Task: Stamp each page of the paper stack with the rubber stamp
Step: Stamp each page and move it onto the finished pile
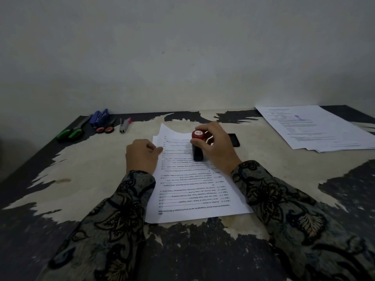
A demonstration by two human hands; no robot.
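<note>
Worn and peeling, the counter (85,165) sits against a bare wall, with the stack (194,191) in the middle. To keep the sheets from sliding, the left hand (142,156) rests loosely curled on the stack's left edge. The right hand (216,146) grips the stamp (197,146) by its red knob, upright on the top page's far half, probably pressing; the ink pad (234,139) lies just beyond

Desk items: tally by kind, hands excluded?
Paper stacks: 2 (under the hands, far right)
Scissors: 2 (green-handled, red-handled)
Stapler: 1
Marker: 1
Rubber stamp: 1
Ink pad: 1
Total: 8
</note>
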